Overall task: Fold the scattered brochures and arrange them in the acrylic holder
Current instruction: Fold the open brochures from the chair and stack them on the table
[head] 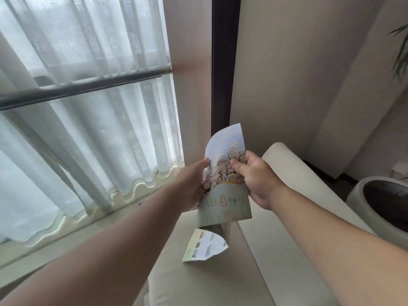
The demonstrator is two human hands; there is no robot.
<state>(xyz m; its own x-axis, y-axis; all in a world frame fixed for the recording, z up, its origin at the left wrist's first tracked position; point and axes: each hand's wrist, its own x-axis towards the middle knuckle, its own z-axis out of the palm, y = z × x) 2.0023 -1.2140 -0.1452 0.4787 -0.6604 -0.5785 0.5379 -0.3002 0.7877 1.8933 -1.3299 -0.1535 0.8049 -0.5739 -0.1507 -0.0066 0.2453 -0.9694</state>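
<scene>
Just below my chest, my two bare forearms reach forward over a cream upholstered sofa seat (209,283). Above that seat, held clear of it, hangs the loose lower panel (205,246) of a glossy paper brochure (225,195), white with rows of small pictures, bent back and curling under the rest of the sheet.

The brochure itself is up in the air between my hands, standing roughly upright and bowed. Its front shows a photo of a blossoming tree against a pale blue sky, with a grey-green band and a few printed characters beneath.

My left hand (192,186) grips the brochure's left edge: the thumb lies on the front near the blossoms, and the fingers are hidden behind the paper. My right hand (256,177) pinches the right edge between thumb and curled forefinger, with the other fingers folded in behind.

Beyond my right hand runs the sofa's rounded cream armrest (287,164). To the right of it stands a round pale planter (355,195) with a dark inside.

Farther off on the left, sheer white curtains (88,51) hang to the floor, with a dark horizontal rail (77,89) showing through them. A dark vertical window frame (223,62) rises behind the brochure, next to a beige wall (298,62). Green plant leaves (400,51) show at the upper right edge.
</scene>
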